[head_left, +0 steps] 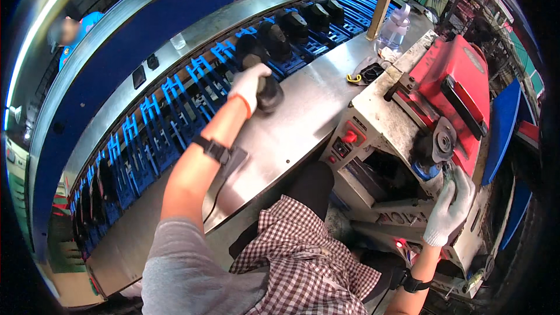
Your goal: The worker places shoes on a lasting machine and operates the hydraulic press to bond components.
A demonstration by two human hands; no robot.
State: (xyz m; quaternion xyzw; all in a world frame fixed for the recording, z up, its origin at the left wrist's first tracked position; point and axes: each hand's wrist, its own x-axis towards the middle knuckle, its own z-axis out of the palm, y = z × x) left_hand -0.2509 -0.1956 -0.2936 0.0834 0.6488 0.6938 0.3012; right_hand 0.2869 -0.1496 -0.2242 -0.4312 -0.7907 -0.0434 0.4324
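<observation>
My left hand (pixel 249 88), in a white glove with an orange cuff, is closed around a dark shoe-shaped piece (pixel 269 94). It holds the piece at the near edge of the blue-barred conveyor (pixel 175 96), over the metal ledge. My right hand (pixel 454 203), also gloved in white, has its fingers stretched out. Its fingertips are just below a grey, rounded, ridged part (pixel 444 140) on the front of the red machine (pixel 452 73). Whether they touch the machine cannot be made out.
Several black shoe-shaped pieces (pixel 293 25) stand along the conveyor. A clear bottle (pixel 395 28) and a small black-and-yellow item (pixel 370 74) lie toward the machine on the metal ledge (pixel 303 102). A blue beam (pixel 140 9) spans overhead; another person (pixel 87 23) is beyond it.
</observation>
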